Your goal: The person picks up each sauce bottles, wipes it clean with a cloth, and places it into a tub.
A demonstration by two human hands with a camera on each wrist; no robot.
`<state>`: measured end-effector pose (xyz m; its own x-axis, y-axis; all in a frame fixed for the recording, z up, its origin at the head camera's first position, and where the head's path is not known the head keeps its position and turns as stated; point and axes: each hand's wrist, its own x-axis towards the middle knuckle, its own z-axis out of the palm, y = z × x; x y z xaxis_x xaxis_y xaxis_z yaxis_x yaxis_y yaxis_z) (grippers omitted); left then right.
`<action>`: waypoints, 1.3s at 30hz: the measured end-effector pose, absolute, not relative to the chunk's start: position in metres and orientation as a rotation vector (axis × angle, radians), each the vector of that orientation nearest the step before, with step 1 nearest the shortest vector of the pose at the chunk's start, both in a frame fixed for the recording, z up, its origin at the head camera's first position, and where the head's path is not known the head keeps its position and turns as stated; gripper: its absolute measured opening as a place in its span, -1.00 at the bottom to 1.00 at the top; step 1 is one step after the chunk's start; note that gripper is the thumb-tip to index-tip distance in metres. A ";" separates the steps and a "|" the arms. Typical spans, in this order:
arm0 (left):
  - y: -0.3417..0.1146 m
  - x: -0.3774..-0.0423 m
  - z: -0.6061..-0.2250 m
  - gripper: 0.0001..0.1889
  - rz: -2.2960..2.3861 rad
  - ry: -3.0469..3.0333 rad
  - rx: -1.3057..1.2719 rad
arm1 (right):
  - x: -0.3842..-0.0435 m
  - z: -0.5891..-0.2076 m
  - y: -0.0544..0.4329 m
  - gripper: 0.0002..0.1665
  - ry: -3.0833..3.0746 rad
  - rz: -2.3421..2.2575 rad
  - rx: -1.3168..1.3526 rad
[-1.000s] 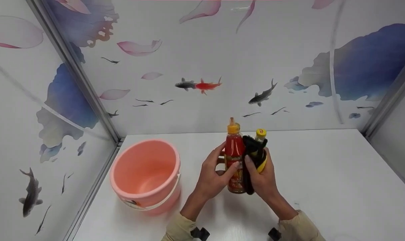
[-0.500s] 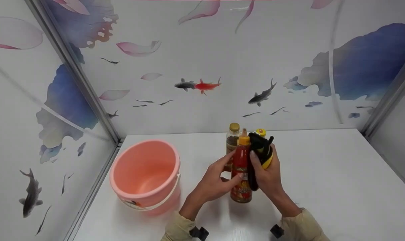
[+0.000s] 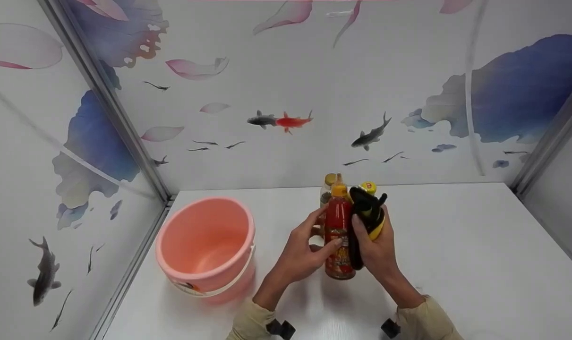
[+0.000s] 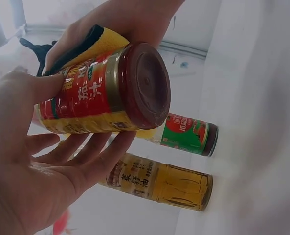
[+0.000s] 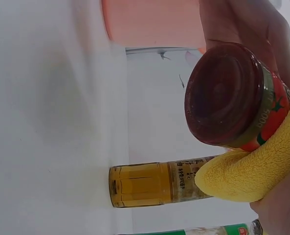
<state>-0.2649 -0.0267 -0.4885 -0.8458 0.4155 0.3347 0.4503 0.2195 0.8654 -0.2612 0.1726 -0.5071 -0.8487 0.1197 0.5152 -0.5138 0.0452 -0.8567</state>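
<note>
A ketchup bottle (image 3: 338,217) with an orange nozzle cap is gripped by my left hand (image 3: 302,248), thumb on its front and fingers round its far side. In the left wrist view, the bottle's dark base (image 4: 147,81) tilts toward the camera, held off the table. My right hand (image 3: 378,248) grips a folded black and yellow cloth (image 3: 367,208) against the bottle's right side. Yellow terry fabric (image 5: 247,176) lies along the label in the right wrist view. Parts of the right fingers are hidden behind the cloth.
Behind the hands stand a gold-capped bottle (image 3: 329,180) of amber oil and a yellow-capped bottle (image 3: 369,187) with a green label (image 4: 184,132). To the left is a pink bucket (image 3: 165,236) with a white handle, on the white table (image 3: 470,264). Patterned walls enclose the table.
The ketchup bottle came nearer and to the right between the first two frames, then shifted slightly up and left. The gold-capped bottle behind it came into view. Both hands keep their hold.
</note>
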 end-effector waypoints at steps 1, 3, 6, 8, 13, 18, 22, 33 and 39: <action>-0.027 -0.265 -0.488 -0.16 -1.749 -2.417 -0.853 | -0.261 -0.507 0.172 -0.47 -1.879 1.854 0.400; -0.027 -0.265 -0.488 -0.16 -1.765 -2.391 -0.838 | -0.261 -0.508 0.171 -0.46 -1.878 1.853 0.415; -0.027 -0.266 -0.487 -0.18 -1.794 -2.353 -0.810 | -0.261 -0.510 0.170 -0.47 -1.881 1.847 0.439; -0.027 -0.266 -0.486 -0.22 -1.811 -2.329 -0.783 | -0.261 -0.512 0.169 -0.48 -1.885 1.842 0.448; -0.027 -0.267 -0.484 -0.30 -1.860 -2.257 -0.734 | -0.262 -0.517 0.166 -0.48 -1.901 1.844 0.453; -0.026 -0.268 -0.485 -0.31 -1.847 -2.245 -0.757 | -0.263 -0.520 0.164 -0.41 -1.918 1.863 0.445; -0.024 -0.266 -0.486 -0.28 -1.815 -2.286 -0.766 | -0.263 -0.521 0.165 -0.39 -1.920 1.864 0.447; -0.022 -0.264 -0.489 -0.21 -1.751 -2.362 -0.738 | -0.264 -0.517 0.170 -0.46 -1.908 1.851 0.440; -0.020 -0.261 -0.492 -0.21 -1.700 -2.412 -0.743 | -0.264 -0.513 0.173 -0.50 -1.894 1.824 0.431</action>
